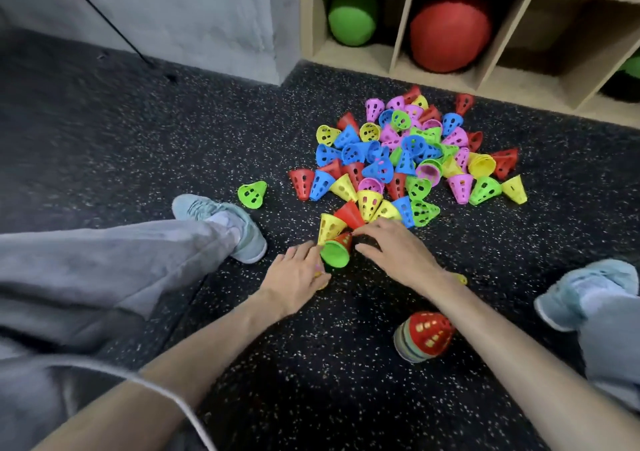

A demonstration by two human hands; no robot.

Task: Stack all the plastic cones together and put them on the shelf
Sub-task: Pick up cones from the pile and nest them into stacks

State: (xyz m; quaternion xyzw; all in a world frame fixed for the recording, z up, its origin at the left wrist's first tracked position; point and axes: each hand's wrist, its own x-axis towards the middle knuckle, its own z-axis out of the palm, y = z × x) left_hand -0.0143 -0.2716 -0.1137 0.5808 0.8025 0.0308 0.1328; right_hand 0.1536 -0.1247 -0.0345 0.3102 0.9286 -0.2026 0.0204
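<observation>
Fingers of the right hand (pixel 394 249) are curling down over a red cone (pixel 349 213) and pinching near its narrow end, while the left hand (pixel 299 274) is lying with fingers spread and nearly straight against a small nested stack (pixel 335 253) on the speckled floor (pixel 242 329). That stack is lying on its side, its long axis running away from the person, its wide green mouth facing back toward them and a red tip poking out the far end. A yellow cone (pixel 329 227) is leaning just beside it. Beyond the hands, the loose pile of cones (pixel 408 152) is sprawling in red, blue, yellow, green and pink, every one perforated with holes and pointing every which way; one green cone (pixel 252 194) is sitting apart near a pale shoe (pixel 221 222). Under the right forearm, a taller finished stack (pixel 424 336) is tilting on its side, red cone outermost, tip pointing right and away. Behind the pile, the wooden shelf (pixel 401 52) is holding a green ball (pixel 351 15) and a red ball (pixel 450 31).
</observation>
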